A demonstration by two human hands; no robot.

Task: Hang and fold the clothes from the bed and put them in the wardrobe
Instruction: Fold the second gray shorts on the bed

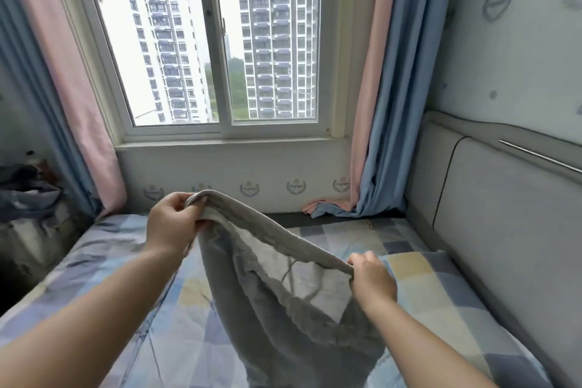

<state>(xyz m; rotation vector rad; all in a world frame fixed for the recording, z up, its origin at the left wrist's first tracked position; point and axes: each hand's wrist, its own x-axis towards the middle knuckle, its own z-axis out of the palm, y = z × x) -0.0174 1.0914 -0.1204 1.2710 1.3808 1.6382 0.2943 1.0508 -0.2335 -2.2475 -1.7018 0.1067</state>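
Observation:
A grey garment (267,302) with a drawstring waistband hangs over the bed (132,309), held up by its waistband between both hands. My left hand (171,224) grips one end of the band, raised higher and to the left. The other end is pinched by my right hand (371,280), lower and to the right. The waist opening gapes toward me, showing the lighter inside. The cloth's lower part drapes down onto the checked bedsheet. No wardrobe or hanger is in view.
A padded grey headboard (504,214) runs along the right side. Pink and blue curtains (374,104) frame the window (220,41) ahead; the right curtain's hem lies on the bed's far edge. A heap of dark clothes (25,192) sits at the far left.

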